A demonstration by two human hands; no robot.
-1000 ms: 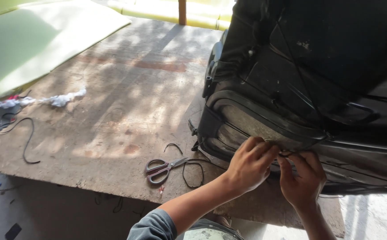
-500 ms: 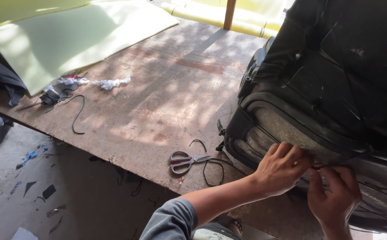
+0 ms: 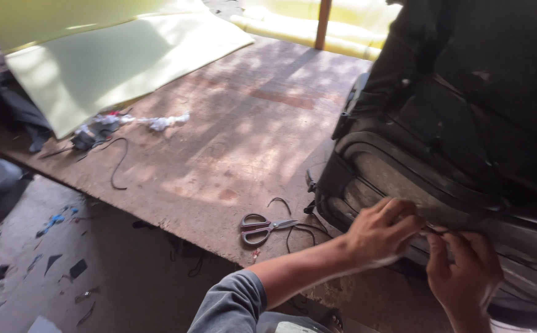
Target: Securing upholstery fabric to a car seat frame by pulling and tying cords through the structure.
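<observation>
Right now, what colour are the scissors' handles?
The scissors have dark grey handles with reddish edges, seen from the head view.

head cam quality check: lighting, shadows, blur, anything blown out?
Head view: dappled sunlight across the wooden table, hard patchy shadows; pale green sheet at top left nearly washed out; black suitcase underexposed, little detail; left hand and right hand slightly soft at the suitcase edge; scissors fairly sharp; floor at lower left dim.

Black and grey suitcase (image 3: 465, 142), reddish-brown wooden table (image 3: 231, 135), pale green sheet (image 3: 114, 68), grey sleeve (image 3: 231, 305)
</observation>
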